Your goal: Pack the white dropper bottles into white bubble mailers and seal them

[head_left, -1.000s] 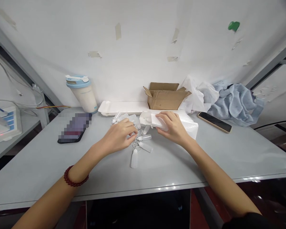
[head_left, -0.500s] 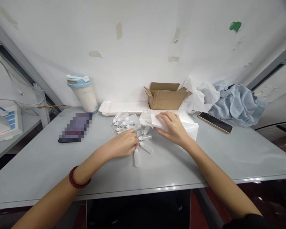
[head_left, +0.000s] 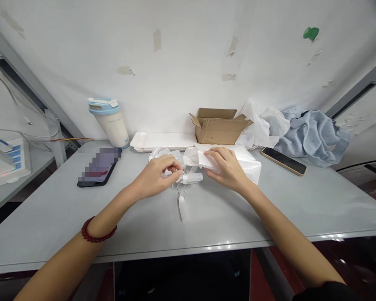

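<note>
My left hand (head_left: pixel 159 175) is closed in a pinch at the cap end of a small translucent squeeze bottle (head_left: pixel 192 178), which points right toward the bag. Another small bottle (head_left: pixel 182 207) with a white cap loop lies alone nearer the table's front. Behind my left hand is a pile of similar bottles (head_left: pixel 166 152), partly hidden by the fingers. My right hand (head_left: pixel 227 169) grips a white padded mailer bag (head_left: pixel 253 169) near its open end, thumb below and fingers on top. That end faces left toward the bottles; its inside cannot be made out.
A stack of white mailers (head_left: pixel 163 141) lies along the wall beside an open cardboard box (head_left: pixel 219 130). A tumbler (head_left: pixel 109 123) and a blurred phone (head_left: pixel 98 167) are at left. At right are another phone (head_left: pixel 283 161), a plastic bag (head_left: pixel 263 125) and blue cloth (head_left: pixel 313 138).
My left hand has moved up and slightly left, lifting a bottle from the front group toward the bag's opening. One bottle stays in front. My right hand keeps its grip on the mailer.
</note>
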Tool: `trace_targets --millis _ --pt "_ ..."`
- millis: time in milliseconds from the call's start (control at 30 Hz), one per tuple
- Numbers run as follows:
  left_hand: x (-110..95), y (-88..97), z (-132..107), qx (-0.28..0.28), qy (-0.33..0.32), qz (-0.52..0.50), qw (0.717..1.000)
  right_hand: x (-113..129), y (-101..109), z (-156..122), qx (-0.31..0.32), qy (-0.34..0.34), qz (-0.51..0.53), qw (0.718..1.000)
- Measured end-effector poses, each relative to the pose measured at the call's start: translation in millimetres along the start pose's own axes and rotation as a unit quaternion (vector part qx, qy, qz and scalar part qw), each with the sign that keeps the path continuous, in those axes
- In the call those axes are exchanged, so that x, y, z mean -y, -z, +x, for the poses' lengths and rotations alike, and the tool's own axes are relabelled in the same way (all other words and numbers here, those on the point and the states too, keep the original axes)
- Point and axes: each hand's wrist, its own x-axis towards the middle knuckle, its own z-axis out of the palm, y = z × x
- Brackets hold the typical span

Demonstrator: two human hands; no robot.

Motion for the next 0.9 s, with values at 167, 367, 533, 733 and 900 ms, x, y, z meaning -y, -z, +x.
trace_targets --millis 167,367,533,733,900 --pt "-2 12.9 1 -0.126 0.019 -0.034 0.991 0 -1 0 0.008 0.002 -0.001 1.0" --pt "4 15.2 1 -0.187 -0.003 0.02 0.982 2 -1 -1 0.013 0.013 0.007 1.0" --pt "10 9.6 3 -0.181 -0.063 0.097 0.977 5 -2 -1 0.021 0.037 0.011 0.999" --pt "15 3.4 4 -0.167 -0.096 0.132 0.972 10 -3 -2 0.027 0.059 0.009 0.998" --pt "14 -0.2 4 -0.164 -0.123 0.126 0.971 13 -3 -2 0.03 0.066 0.009 0.997"
